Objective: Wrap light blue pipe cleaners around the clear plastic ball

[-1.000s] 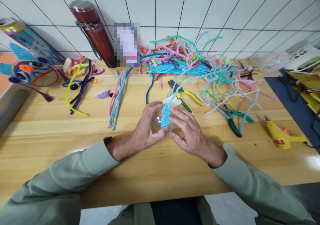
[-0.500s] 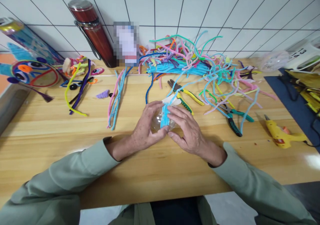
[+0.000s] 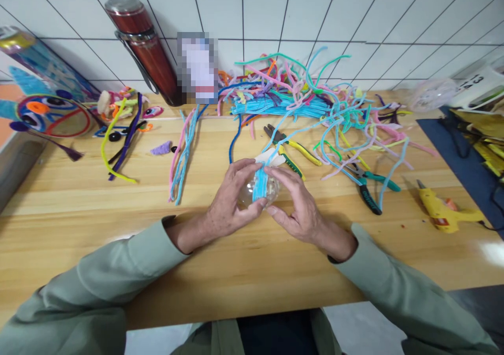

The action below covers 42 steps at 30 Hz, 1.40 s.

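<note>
A clear plastic ball (image 3: pixel 247 193) with a band of blue pipe cleaners (image 3: pixel 260 185) round its middle is between my hands. My left hand (image 3: pixel 231 195) grips its left side, thumb at the bottom and fingers over the top. My right hand (image 3: pixel 297 202) curves round the right side, fingertips at the upper end of the band, thumb low by the ball. From the band a light blue pipe cleaner runs up toward the pile. A white piece (image 3: pixel 271 157) sits just behind the ball. Yellow-handled pliers (image 3: pixel 293 146) lie behind it, partly hidden.
Loose pipe cleaners (image 3: pixel 281 108) are heaped along the wall. Teal-handled pliers (image 3: pixel 368 187) and a yellow glue gun (image 3: pixel 443 210) lie to the right. A red thermos (image 3: pixel 145 55), a decorated can (image 3: pixel 51 66) and a blue and pink pipe cleaner bundle (image 3: pixel 185 155) are at left.
My right hand's fingers have lifted off the band's face and moved up to its top end, uncovering the ball's right side. My left hand keeps its hold.
</note>
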Motion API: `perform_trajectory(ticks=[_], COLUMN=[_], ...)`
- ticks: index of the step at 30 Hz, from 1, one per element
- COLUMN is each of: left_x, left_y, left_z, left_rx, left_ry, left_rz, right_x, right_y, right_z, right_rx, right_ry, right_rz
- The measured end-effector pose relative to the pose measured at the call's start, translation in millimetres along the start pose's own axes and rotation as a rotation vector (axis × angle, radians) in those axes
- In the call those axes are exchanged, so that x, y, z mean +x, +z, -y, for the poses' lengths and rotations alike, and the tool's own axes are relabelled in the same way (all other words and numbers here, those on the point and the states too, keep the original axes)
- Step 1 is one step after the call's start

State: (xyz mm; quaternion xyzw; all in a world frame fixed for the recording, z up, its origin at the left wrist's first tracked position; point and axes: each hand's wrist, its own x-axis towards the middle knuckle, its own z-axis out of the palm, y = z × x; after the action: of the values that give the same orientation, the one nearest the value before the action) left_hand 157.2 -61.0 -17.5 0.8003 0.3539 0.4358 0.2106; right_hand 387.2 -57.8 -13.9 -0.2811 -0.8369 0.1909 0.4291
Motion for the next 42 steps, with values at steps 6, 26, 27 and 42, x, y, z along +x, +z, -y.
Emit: perform_trajectory(ticks=[6,26,27,42], left_x=[-0.3,0.0,-0.1,1.3], left_y=[0.6,1.9,1.8,2.7], left_z=[0.2,0.5,0.7,2.2], left_rx=[0.000,0.007,0.012,0.009], left_ry=[-0.008,0.026,0.027,0.048], left_rz=[0.002,-0.011,-0.004,-0.004], right_x=[-1.0,1.4,1.3,0.8], right_y=[0.4,-1.6,-1.6,-2.0], right_z=[-4.8,-3.0,-2.4,1.7], right_rx=[-0.027,-0.096,-0.087,0.063], right_ry=[-0.043,-0.100,-0.079,0.050], right_rz=[0.000,-0.023,-0.025,-0.045])
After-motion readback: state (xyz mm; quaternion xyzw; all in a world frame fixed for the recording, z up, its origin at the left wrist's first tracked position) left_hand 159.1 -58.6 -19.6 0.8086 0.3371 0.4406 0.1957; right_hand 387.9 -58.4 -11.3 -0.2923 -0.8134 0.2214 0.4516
